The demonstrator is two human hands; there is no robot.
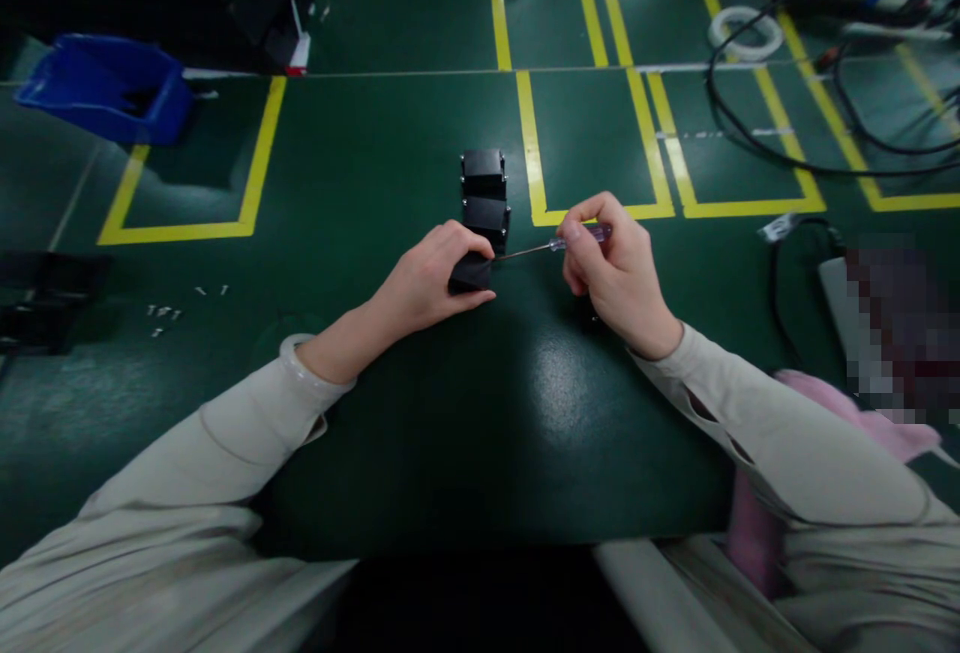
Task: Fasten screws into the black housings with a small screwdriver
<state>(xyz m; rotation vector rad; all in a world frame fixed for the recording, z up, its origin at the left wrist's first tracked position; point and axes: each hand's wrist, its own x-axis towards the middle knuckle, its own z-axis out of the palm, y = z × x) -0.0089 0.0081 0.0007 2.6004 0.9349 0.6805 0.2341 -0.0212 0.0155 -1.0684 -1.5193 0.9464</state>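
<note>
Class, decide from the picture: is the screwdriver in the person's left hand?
No, the right hand holds the screwdriver, while the left hand grips a black block.

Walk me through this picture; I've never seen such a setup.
There is no machine: a head-worn camera looks forward and down at a person's bare hands. The left hand grips a black block. The right hand holds a screwdriver, its tip at the block's right side. On the green table, two similar blocks stand just beyond. Small screws and a blue bin are to the left; a white ring and cables are to the right.
</note>
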